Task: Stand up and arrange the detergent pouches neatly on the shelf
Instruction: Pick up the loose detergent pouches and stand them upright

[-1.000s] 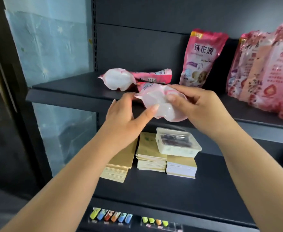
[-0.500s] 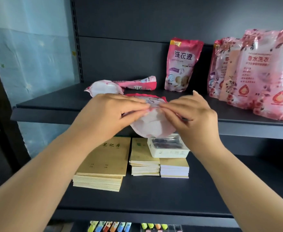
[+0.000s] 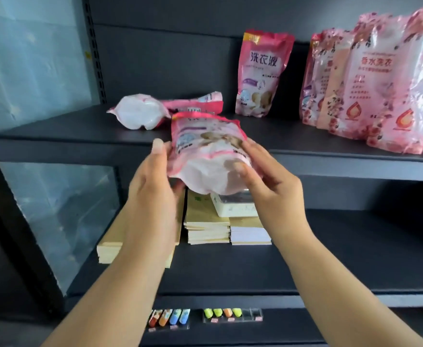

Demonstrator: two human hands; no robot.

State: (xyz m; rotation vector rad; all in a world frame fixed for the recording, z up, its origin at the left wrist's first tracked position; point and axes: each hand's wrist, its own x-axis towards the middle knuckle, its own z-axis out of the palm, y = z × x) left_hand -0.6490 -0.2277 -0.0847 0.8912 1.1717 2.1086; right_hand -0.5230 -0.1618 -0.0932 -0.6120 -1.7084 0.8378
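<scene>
Gripping one pink pouch, left hand and right hand fingers curl round it.

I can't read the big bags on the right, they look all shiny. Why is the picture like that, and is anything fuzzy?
Head view: light bounces off the glossy big bags, washing out their print; the held pouch and both hands, left and right, look slightly soft, likely from movement; the shelf edge bends a little because the lens is wide-angle.
</scene>
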